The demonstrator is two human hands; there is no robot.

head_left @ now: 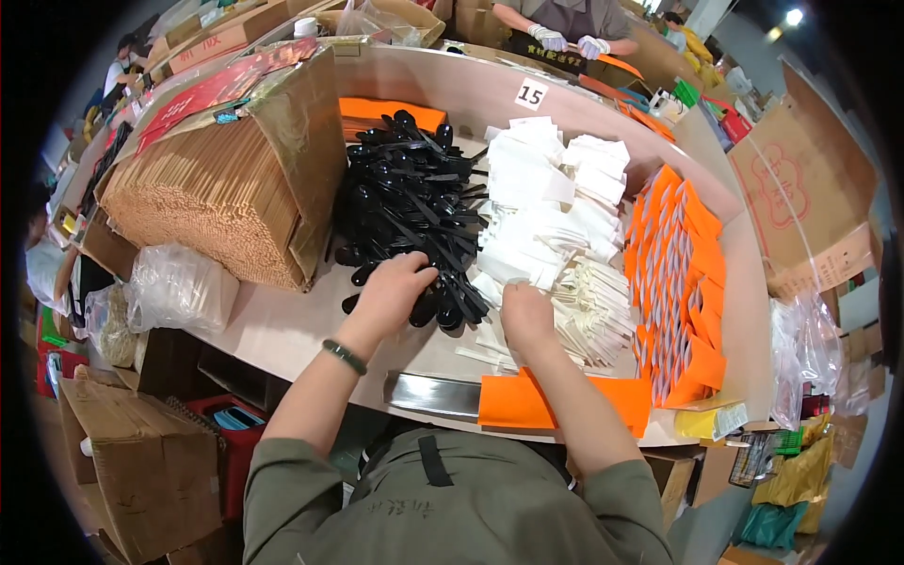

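Note:
My left hand (397,290) reaches into the near side of a heap of black plastic spoons (410,202), its thumb and forefinger closed on one of them. My right hand (527,318) is closed at the near edge of the white napkins (527,235), beside thin white paper-wrapped sticks (593,306); its fingertips are hidden, so what it holds cannot be made out. Below my right forearm, an orange sleeve (574,407) lies over the right end of a shiny metal strip (428,394) at the table's front edge.
Overlapping orange sleeves (676,292) line the right side of the table. On the left stands a carton (301,141) packed with wooden chopsticks (202,202), with a clear plastic bag (179,282) nearby. Across the raised rim, a co-worker's gloved hands (570,42) hold something orange.

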